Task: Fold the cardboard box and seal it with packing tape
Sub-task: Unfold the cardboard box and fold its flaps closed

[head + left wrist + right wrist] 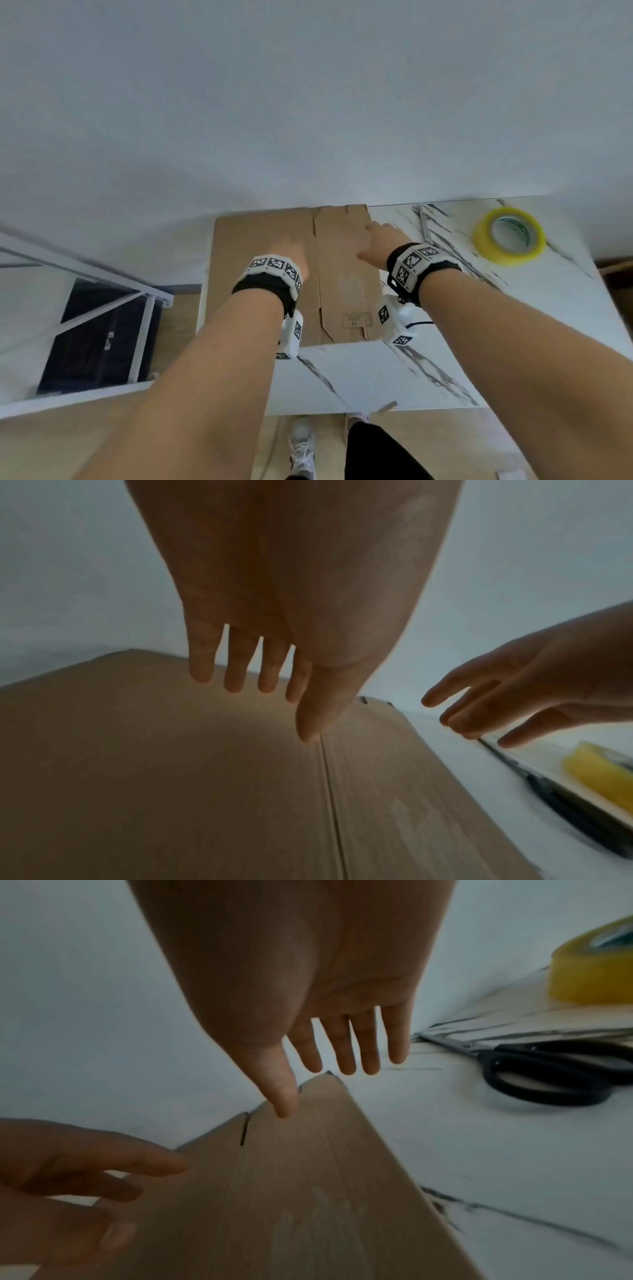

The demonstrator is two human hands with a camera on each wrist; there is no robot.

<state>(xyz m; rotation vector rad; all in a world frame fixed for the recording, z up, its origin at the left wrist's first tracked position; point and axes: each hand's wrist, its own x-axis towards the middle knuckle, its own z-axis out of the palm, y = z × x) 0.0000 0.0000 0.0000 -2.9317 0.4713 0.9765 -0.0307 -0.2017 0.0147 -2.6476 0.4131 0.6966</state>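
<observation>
One flat cardboard box (274, 246), one tape roll (509, 235), two hands' grips apart: left hand (291, 251), right hand (380, 243)

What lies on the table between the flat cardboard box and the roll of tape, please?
Black-handled scissors lie between the box and the tape, seen best in the right wrist view.

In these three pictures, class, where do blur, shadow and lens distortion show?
Head view: wide-angle bending of the table edges, tape roll fairly sharp. Left wrist view: left hand dark against the bright wall, cardboard box dim. Right wrist view: scissors and right hand soft, backlit.
</observation>
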